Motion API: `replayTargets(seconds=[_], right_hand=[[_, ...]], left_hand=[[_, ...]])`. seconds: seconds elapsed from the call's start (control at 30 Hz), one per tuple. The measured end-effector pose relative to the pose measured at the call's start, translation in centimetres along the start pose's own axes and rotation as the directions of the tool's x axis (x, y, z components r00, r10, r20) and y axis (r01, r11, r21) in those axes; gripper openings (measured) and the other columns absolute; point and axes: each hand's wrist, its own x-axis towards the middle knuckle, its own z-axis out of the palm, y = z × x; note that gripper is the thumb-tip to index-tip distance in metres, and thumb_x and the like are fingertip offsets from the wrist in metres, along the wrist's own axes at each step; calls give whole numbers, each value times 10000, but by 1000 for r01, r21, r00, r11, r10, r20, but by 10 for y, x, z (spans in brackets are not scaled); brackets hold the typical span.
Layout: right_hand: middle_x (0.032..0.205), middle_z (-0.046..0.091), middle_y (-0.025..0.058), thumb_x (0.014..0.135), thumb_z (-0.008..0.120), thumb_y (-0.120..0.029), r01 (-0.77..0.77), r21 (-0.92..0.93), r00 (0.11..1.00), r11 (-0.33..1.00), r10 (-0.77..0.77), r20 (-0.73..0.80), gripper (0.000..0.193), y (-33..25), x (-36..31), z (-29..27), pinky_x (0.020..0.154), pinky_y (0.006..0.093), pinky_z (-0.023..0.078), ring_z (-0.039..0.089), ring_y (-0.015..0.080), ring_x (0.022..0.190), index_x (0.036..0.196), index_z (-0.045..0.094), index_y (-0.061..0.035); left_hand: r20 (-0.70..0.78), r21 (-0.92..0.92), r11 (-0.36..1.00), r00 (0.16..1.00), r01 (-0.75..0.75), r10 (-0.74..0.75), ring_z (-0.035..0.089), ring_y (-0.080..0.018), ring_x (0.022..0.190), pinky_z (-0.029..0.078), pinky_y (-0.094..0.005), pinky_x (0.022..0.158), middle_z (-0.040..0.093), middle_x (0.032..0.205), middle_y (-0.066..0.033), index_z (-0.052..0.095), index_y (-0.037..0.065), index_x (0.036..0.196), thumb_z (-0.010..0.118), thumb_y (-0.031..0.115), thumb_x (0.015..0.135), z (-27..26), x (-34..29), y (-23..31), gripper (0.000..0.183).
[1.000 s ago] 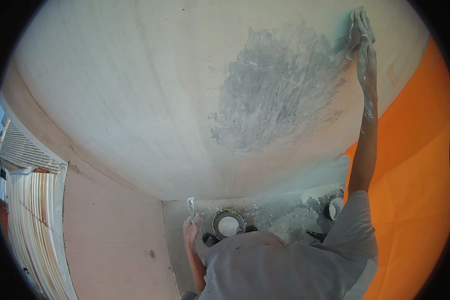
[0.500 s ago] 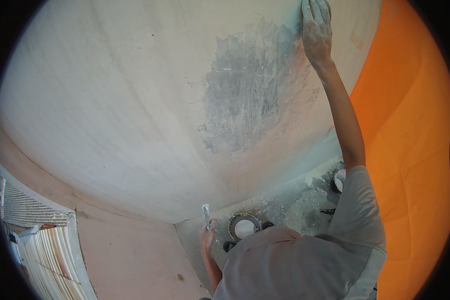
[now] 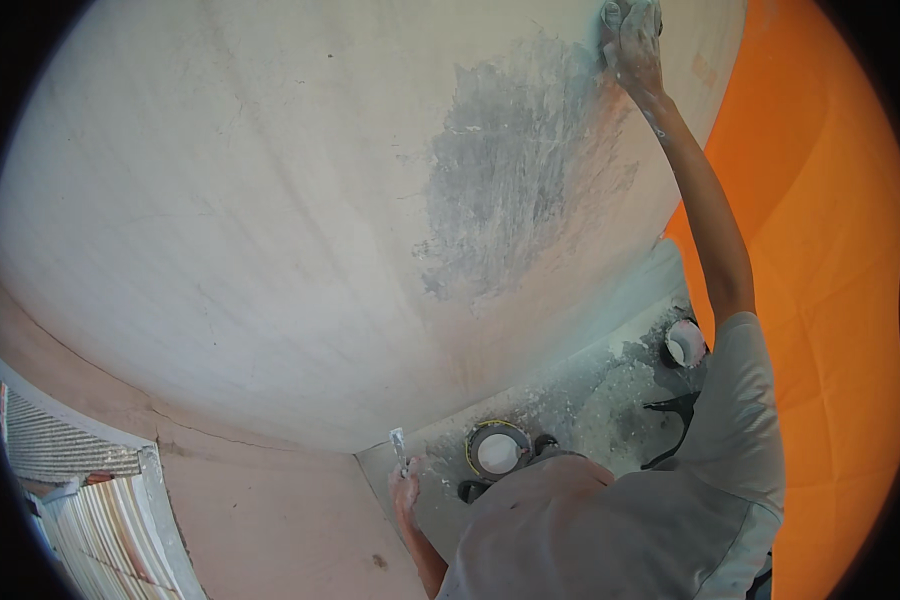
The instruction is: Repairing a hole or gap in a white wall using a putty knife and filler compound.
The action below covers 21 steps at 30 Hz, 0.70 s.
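Note:
My right hand (image 3: 636, 50) is raised high against the pale wall (image 3: 270, 200), beside the upper right edge of a rough grey patch (image 3: 510, 160). Its whitened fingers are bent around a small dark grey object that is mostly covered by the hand; its kind cannot be made out. Low by my left side, my left hand (image 3: 404, 490) grips a putty knife (image 3: 398, 441), its whitish blade pointing up and away from my body. White dust or filler coats both hands.
A round bucket (image 3: 470, 452) with white contents stands by my feet. Another white-filled container (image 3: 684, 343) sits farther right, near a black curved object (image 3: 678, 420). Orange sheeting (image 3: 820, 300) hangs at right. A pinkish low wall (image 3: 280, 510) borders the left, with corrugated roofing (image 3: 65, 440) beyond.
My right hand stays high on the wall, its fingers now more bent. The left hand with the putty knife has lowered slightly. The whole view has shifted a little.

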Motion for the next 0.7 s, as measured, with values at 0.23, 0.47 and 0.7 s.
replayTargets(seconds=[0.23, 0.47, 0.7], right_hand=[[1536, 387, 305, 1025, 467, -225, 31, -241, 996, 970, -49, -70, 545, 50, -25, 62, 1207, 559, 223, 351, 493, 1413, 1501, 418, 37], [1647, 179, 325, 1039, 461, -234, 8, -6, 991, 1000, -9, -134, 624, -19, 8, 12, 1227, 576, 155, 210, 478, 1516, 1536, 293, 103], [1646, 196, 310, 971, 522, -280, 136, 193, 987, 972, -117, -107, 748, -4, 13, -12, 1210, 582, 185, 229, 484, 1503, 1567, 254, 82]], left_hand=[[-80, -23, 1000, 997, -8, 6, 436, -94, 473, 335, -329, 451, 412, 551, 28, 786, 146, 1115, 609, 410, 991, -12, 22, 1, 341], [-116, -23, 1000, 993, -15, 13, 412, -88, 453, 312, -321, 430, 398, 548, 42, 777, 134, 1115, 601, 389, 1001, 30, 15, 20, 330], [-66, -59, 998, 997, 26, -30, 422, -83, 476, 320, -317, 455, 395, 559, 53, 778, 132, 1130, 623, 386, 998, 123, -12, 72, 326]])
